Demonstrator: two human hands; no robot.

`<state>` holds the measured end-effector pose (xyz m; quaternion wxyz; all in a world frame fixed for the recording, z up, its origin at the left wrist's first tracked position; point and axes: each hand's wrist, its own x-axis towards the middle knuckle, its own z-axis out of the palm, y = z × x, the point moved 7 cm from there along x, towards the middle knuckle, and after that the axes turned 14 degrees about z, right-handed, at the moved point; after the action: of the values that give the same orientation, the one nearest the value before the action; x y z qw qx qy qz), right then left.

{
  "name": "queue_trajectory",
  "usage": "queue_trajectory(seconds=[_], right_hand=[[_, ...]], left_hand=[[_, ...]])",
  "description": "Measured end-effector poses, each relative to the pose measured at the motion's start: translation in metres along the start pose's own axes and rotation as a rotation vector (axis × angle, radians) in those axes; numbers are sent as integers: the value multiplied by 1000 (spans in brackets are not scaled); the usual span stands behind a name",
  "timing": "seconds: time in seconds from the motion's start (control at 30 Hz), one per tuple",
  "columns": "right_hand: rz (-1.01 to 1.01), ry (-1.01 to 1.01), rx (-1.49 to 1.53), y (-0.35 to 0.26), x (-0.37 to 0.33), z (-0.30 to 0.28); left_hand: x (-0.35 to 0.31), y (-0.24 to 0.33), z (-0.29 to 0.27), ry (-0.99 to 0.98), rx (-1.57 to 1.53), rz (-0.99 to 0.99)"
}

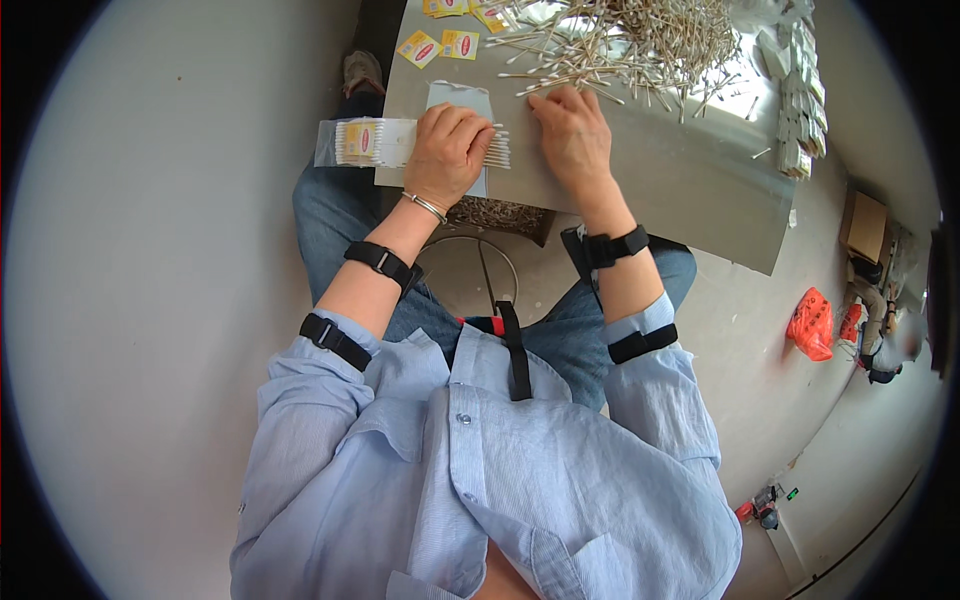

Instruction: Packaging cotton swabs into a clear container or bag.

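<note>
My left hand [447, 150] is closed over a row of cotton swabs [498, 148], whose white tips stick out to the right of the fingers. Under and beyond that hand lies a pale flat sheet [460, 95]. To its left, a clear plastic pouch [325, 145] holds lined-up cotton swabs and a yellow card [361, 140]. My right hand [575, 138] rests low on the table at the near edge of a big loose pile of cotton swabs [660, 45]. Its fingers are curled down, and whatever is between them is hidden.
Yellow and white cards [460, 45] lie at the far left of the metal table [690, 190]. Filled packs [798, 100] are stacked along its right edge. Below the near edge sits a container of swabs [500, 213]. A red bag [811, 325] stands on the floor at right.
</note>
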<state>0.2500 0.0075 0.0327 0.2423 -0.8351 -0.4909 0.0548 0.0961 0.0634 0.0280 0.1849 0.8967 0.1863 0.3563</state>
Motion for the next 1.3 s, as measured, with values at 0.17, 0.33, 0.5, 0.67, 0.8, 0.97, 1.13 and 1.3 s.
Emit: queue_trajectory(seconds=[0.17, 0.33, 0.5, 0.67, 0.8, 0.97, 1.13, 1.3], right_hand=[[-155, 12, -163, -16, -44, -21], [-271, -264, 104, -14, -92, -23], [-64, 14, 56, 2, -25, -22], [-94, 22, -31, -3, 24, -7], [-146, -42, -108, -5, 33, 0], [-122, -47, -145, -27, 19, 11], [-170, -98, -10, -65, 0, 29], [128, 40, 560, -37, -17, 21]], left_hand=[[-2, 0, 1, 13, -2, -6], [-2, -2, -3, 16, 13, -16], [-1, 2, -1, 20, 13, 13], [-1, 3, -2, 15, -41, 0], [-3, -4, -2, 17, -32, -59], [-13, -23, -10, 216, -283, -222], [-18, -34, -11, 374, -510, -310], [-22, -39, -9, 323, -629, -347]])
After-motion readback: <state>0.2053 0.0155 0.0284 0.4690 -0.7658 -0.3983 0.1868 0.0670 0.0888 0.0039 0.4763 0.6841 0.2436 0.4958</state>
